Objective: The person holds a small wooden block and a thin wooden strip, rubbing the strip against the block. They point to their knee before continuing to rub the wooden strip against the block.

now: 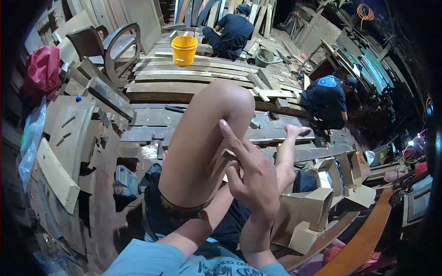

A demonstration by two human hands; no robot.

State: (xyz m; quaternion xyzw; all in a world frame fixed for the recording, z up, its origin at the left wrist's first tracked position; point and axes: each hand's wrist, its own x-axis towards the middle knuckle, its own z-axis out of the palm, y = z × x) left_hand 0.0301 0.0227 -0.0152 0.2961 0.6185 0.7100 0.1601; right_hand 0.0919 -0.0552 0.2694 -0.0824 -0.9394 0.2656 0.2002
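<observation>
My right hand [253,177] is in front of my raised bare knee. Its index finger stretches up along the knee, while the thumb and other fingers are bent round a small wooden piece [228,154], only partly visible. My left forearm reaches from the lower left toward the right hand; the left hand itself is hidden behind the right hand and leg. My other leg extends to the right, its bare foot [298,131] over the planks.
Long planks [184,76] and a yellow bucket [184,50] lie ahead. Two people [232,32] [328,99] crouch beyond. Open cardboard boxes [306,209] stand at right, a plastic container [126,181] at left. A wooden armchair [120,43] is at upper left.
</observation>
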